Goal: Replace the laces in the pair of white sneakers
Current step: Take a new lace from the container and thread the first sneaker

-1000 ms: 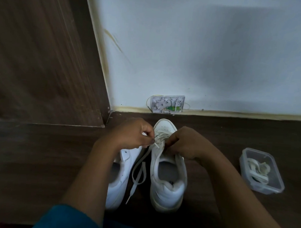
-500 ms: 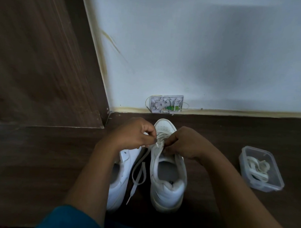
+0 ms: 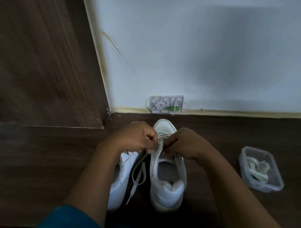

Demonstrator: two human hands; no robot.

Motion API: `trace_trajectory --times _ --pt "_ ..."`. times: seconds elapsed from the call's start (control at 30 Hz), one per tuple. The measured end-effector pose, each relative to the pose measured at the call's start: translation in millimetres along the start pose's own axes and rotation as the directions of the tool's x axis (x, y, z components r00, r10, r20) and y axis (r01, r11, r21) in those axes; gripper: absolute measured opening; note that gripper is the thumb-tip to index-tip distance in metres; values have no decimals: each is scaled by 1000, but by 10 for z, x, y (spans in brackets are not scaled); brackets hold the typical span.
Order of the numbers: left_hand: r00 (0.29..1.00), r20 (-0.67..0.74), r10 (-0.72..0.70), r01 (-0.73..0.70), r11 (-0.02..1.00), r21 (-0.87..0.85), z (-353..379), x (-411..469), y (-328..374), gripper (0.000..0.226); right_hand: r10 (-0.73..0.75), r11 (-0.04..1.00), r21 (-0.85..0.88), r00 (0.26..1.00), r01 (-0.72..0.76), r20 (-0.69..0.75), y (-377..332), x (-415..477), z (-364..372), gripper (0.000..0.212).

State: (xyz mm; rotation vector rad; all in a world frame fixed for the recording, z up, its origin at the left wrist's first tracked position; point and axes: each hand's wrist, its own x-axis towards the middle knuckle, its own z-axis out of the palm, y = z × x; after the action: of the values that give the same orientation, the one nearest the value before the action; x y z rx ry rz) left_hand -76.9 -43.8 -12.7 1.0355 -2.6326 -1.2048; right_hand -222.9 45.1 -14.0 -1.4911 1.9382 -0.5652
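Observation:
Two white sneakers stand side by side on the dark wooden floor, toes toward the wall. The right sneaker (image 3: 167, 186) is in full view; my left forearm covers much of the left sneaker (image 3: 120, 180). My left hand (image 3: 136, 137) and my right hand (image 3: 181, 143) meet over the right sneaker's eyelets, each pinching the white lace (image 3: 138, 174) there. The lace's loose end hangs down between the two sneakers and loops on the floor.
A clear plastic container (image 3: 261, 169) holding coiled white laces sits on the floor to the right. A small open wall box (image 3: 166, 104) with green parts is fixed at the skirting behind the shoes. A wooden door (image 3: 41, 59) stands at the left.
Both hands stay on the lace at the eyelets; the fingers have shifted slightly and the small lace tip seen between them earlier is hidden now.

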Motion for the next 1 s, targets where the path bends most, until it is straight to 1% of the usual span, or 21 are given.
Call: trace_trajectory --times 0.13,0.23,0.3,0.33,0.4,0.43,0.5,0.53,0.57,0.63,0.67,0.7,0.77,0.8,0.83,0.9,0.93,0.97,1.0 --pt "1000 4 15 -15 998 54 26 23 39 21 3 999 -50 1000 -4 -7 -32 -3 30 12" --pt "999 -14 50 -49 998 43 14 35 -13 22 -8 999 -45 1000 6 -29 -64 -11 11 11" --pt "994 -42 98 -98 995 -1 13 44 7 20 17 999 -32 999 -18 -33 -78 -21 -7 14" --pt "993 -26 117 -117 993 -23 9 42 37 22 29 999 -20 998 -30 -47 -80 -18 -15 18" --pt "989 32 146 -146 989 -8 -10 43 89 23 78 996 51 994 -75 -70 -66 9 -26 24" --pt "986 52 158 -158 987 7 -15 38 100 22 100 990 102 993 -93 -67 -72 2 -39 20" --pt "984 80 157 -157 988 -6 3 29 116 21 96 979 188 993 -80 -75 -56 -2 -57 5" --pt "985 78 155 -155 988 -9 25 33 116 22 116 954 283 992 -96 -57 -42 22 -66 4" --pt "985 62 159 -159 987 2 51 46 120 25 112 931 353 993 -90 -42 -55 -8 -83 11" --pt "983 10 182 -182 983 10 83 78 147 31 152 834 533 988 -142 25 -79 -25 -127 27" --pt "981 -28 193 -193 981 -13 82 94 158 32 138 796 589 989 -137 43 -81 -48 -148 31" --pt "978 -73 195 -199 979 -55 75 108 167 32 142 727 665 985 -169 95 -87 -60 -177 29" --pt "968 -167 186 -216 958 -189 45 99 184 36 109 706 695 991 -136 83 -83 -96 -241 21" --pt "961 -207 181 -232 937 -260 30 84 189 36 67 708 698 994 -110 89 -57 -119 -277 20" --pt "954 -243 178 -253 912 -324 18 67 200 33 33 755 650 995 -88 97 -66 -146 -296 19" --pt "927 -320 194 -325 841 -433 -6 15 272 25 -23 899 437 991 -38 133 -66 -177 -276 14" --pt "907 -361 219 -379 799 -467 -14 -2 309 24 -49 936 351 989 -3 140 -63 -168 -228 10" --pt "886 -393 247 -426 767 -480 -14 -15 341 25 -67 943 332 990 24 120 -62 -151 -179 9" --pt "873 -408 268 -455 750 -480 -12 -26 361 24 -71 935 353 995 40 75 -73 -128 -139 10"
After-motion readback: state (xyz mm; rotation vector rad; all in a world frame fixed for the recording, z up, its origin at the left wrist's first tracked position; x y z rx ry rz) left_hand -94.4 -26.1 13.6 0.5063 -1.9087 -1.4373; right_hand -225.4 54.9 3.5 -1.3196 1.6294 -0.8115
